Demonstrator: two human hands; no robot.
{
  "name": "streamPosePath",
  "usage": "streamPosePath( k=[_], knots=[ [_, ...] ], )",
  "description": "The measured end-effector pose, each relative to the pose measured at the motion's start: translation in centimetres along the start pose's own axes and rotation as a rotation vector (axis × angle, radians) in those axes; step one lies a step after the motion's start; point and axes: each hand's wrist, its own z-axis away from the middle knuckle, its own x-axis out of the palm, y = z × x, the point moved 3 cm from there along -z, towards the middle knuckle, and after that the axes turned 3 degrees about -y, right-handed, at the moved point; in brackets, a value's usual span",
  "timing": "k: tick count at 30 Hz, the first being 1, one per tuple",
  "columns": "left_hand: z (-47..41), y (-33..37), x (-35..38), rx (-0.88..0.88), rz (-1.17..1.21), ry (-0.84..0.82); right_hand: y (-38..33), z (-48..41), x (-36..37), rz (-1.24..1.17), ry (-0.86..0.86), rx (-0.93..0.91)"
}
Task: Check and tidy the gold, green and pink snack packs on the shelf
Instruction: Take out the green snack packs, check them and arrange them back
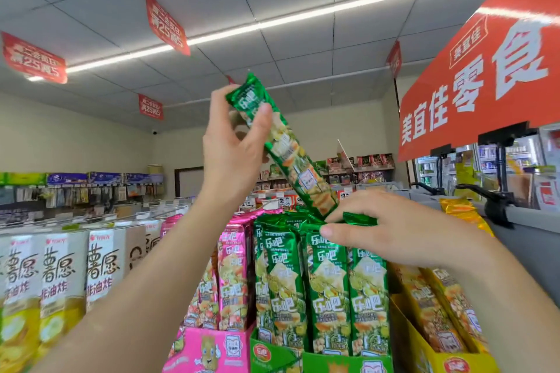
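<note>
Head view, single frame.

Left hand (233,142): raised above the shelf display, thumb on the front and fingers curled behind, gripping the lifted green pack (286,145) near its upper end. The pack is tilted, top end up and to the left, lower end down and to the right. That lower end sits at the level of the crimped tops of the row below, just beside my right fingertips.

Right hand (394,233): low, over the green packs (327,288) that stand upright in the green display box (272,354). Thumb and forefinger close on the crimped foil tops at the row's upper edge, a pinch. The remaining fingers are curled over the tops further right.

Positions of task items:
- Green row: centre, near, packs side by side and facing me.
- Pink packs (233,275): just left of the green ones, upright in the pink display box (209,348), touching the green row.
- Gold packs (436,312): right of the green ones, leaning in the yellow display box (406,333), partly hidden behind my right forearm.

Surroundings: white and yellow cartons (60,275) stand at near left. A red sign (485,70) with white characters hangs at upper right. Red hanging banners (166,21) are under the ceiling. Far shelves are blurred, their contents not legible.
</note>
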Motion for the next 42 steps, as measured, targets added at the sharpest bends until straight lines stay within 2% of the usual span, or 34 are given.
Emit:
streamPosePath(
  k=[4,11,15,18,23,27,32,34,38,40,42],
  knots=[
    [0.0,0.7,1.4,0.069,-0.058,-0.129,0.3,0.4,-0.3,0.000,-0.075,0.022],
    [-0.4,0.9,2.6,0.039,-0.063,-0.304,0.2,0.6,-0.6,-0.059,-0.139,0.003],
    [-0.2,0.3,3.4,-0.114,0.039,-0.438,0.4,0.5,-0.6,-0.034,-0.120,0.029],
    [0.3,-0.4,4.2,-0.226,0.006,-0.565,0.4,0.6,-0.6,0.000,-0.099,0.020],
    [1.3,-1.5,4.8,-0.299,-0.159,-0.729,0.4,0.7,-0.5,-0.013,-0.084,0.014],
    [1.2,-1.1,4.8,-0.183,-0.407,-0.814,0.6,0.6,-0.3,-0.034,-0.031,-0.010],
    [2.3,0.3,5.7,-0.025,-0.638,-1.088,0.9,0.7,-0.3,-0.042,0.043,0.009],
    [2.9,0.5,6.0,-0.051,-0.704,-1.200,1.1,0.7,-0.3,-0.073,0.058,0.019],
    [2.6,1.4,5.4,-0.341,-0.636,-1.293,1.6,0.5,0.0,-0.117,0.079,0.015],
    [2.9,1.8,5.5,-0.339,-0.679,-1.376,1.8,0.5,0.0,-0.120,0.052,0.006],
    [3.8,2.3,5.8,-0.248,-0.782,-1.419,1.8,0.7,-0.5,-0.141,0.038,-0.017]
  ],
)
